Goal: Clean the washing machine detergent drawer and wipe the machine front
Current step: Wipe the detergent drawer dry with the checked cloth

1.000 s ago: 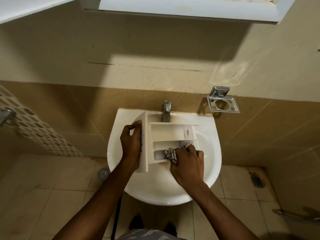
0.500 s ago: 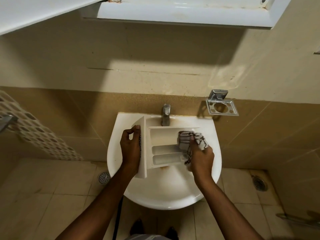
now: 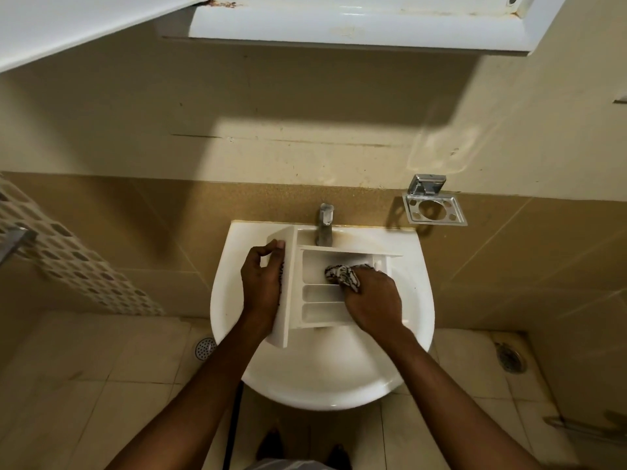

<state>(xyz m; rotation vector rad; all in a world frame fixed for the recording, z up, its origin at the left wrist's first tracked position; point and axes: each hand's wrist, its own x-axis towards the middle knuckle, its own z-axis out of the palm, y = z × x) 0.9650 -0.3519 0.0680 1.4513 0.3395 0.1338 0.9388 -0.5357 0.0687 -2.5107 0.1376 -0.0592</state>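
Note:
The white detergent drawer lies across the white wash basin, its front panel on the left and its compartments facing up. My left hand grips that front panel, thumb over the top edge. My right hand holds a black-and-white patterned cloth and presses it into the large back compartment. Two narrow compartments nearer me lie uncovered. The washing machine is out of view.
A metal tap stands at the basin's back edge, just behind the drawer. A chrome holder hangs on the wall to the right. A white cabinet juts out overhead. Floor drains sit left and right below.
My right hand carried the cloth from the near compartment up past the drawer's right end and now into the large back compartment. My left hand kept its hold on the front panel.

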